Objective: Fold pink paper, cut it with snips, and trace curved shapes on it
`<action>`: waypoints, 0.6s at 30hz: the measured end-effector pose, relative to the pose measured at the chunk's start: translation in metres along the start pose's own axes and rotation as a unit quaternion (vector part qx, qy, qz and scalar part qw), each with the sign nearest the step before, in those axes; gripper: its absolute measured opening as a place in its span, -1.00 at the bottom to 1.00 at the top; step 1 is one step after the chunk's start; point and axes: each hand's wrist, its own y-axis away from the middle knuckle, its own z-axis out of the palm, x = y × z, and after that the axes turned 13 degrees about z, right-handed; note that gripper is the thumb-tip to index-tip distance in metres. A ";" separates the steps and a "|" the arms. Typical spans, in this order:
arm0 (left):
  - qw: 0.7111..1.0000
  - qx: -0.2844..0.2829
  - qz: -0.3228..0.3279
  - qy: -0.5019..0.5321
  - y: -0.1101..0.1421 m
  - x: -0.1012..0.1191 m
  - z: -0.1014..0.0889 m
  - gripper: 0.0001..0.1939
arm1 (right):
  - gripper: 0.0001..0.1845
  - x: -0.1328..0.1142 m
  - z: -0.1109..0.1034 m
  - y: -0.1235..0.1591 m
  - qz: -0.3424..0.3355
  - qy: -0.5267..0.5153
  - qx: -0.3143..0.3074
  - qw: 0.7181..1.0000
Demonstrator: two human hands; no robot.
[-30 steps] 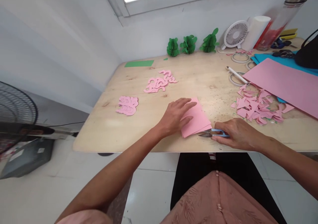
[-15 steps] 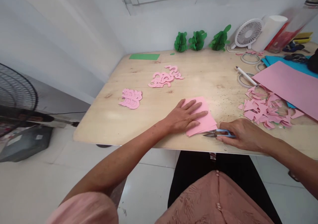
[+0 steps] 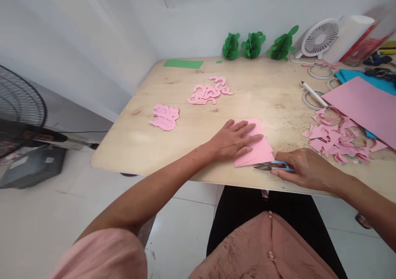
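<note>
My left hand [image 3: 236, 140] lies flat, fingers spread, on a small stack of pink paper sheets [image 3: 258, 149] near the table's front edge. The sheets are slightly fanned, so their lower right corners show apart. In my right hand [image 3: 305, 167] is a pair of blue-handled thread snips [image 3: 283, 166], gripped in the fingers. Their pointed metal blades face left and lie at the bottom edge of the sheets. Whether the blades touch the paper I cannot tell.
Pink scraps [image 3: 337, 140] lie to the right, beside a large pink sheet [image 3: 361, 105] and a white pen [image 3: 314, 94]. Pink arch-shaped cutouts [image 3: 206, 92] and a cutout pile [image 3: 165, 117] are on the left. Green paper figures [image 3: 253, 46] and a small white fan [image 3: 320, 39] stand behind.
The view has shifted a little. The pink sheets have fanned slightly under my left hand. My right hand keeps its grip on the snips beside them.
</note>
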 end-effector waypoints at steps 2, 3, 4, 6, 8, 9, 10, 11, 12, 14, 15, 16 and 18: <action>1.000 0.002 0.007 0.005 0.000 -0.002 -0.002 -0.51 | -0.71 0.000 0.000 0.000 0.000 0.000 -0.001 1.000; 1.000 -0.001 0.012 0.008 0.000 -0.003 -0.003 -0.52 | -0.71 0.000 0.000 0.000 0.000 0.001 -0.001 1.000; 1.000 -0.005 0.017 0.010 0.001 -0.004 -0.003 -0.53 | -0.71 0.000 0.000 0.000 -0.001 0.001 -0.001 1.000; 1.000 -0.012 0.026 0.011 0.002 -0.005 -0.005 -0.55 | -0.71 0.000 0.001 0.000 -0.003 0.003 0.002 1.000; 0.999 -0.016 0.042 0.010 0.002 -0.007 -0.006 -0.56 | -0.71 0.001 0.001 0.000 -0.003 0.001 0.005 1.000; 0.998 -0.016 0.052 0.008 0.002 -0.007 -0.006 -0.57 | -0.71 0.001 0.001 -0.001 -0.002 -0.001 0.004 1.000; 0.998 -0.015 0.063 0.007 0.002 -0.008 -0.007 -0.56 | -0.71 0.001 0.001 -0.001 -0.001 -0.003 0.002 1.000; 0.997 -0.013 0.071 0.006 0.002 -0.008 -0.007 -0.55 | -0.71 0.001 0.001 -0.001 0.000 -0.005 -0.001 1.000; 0.997 -0.010 0.076 0.008 0.001 -0.008 -0.006 -0.55 | -0.71 0.001 0.001 -0.001 0.001 -0.005 -0.003 1.000; 0.997 -0.005 0.077 0.016 0.000 -0.008 -0.005 -0.56 | -0.71 0.001 0.001 0.000 0.001 -0.004 -0.005 1.000; 0.997 -0.004 0.074 0.020 -0.001 -0.007 -0.004 -0.56 | -0.71 0.001 0.001 0.000 0.002 -0.002 -0.007 1.000; 0.997 -0.005 0.071 0.023 -0.001 -0.007 -0.003 -0.54 | -0.71 0.001 0.001 0.000 0.003 0.000 -0.008 1.000; 0.997 -0.008 0.066 0.028 -0.002 -0.006 -0.001 -0.51 | -0.71 0.001 0.002 0.000 0.005 0.004 -0.010 1.000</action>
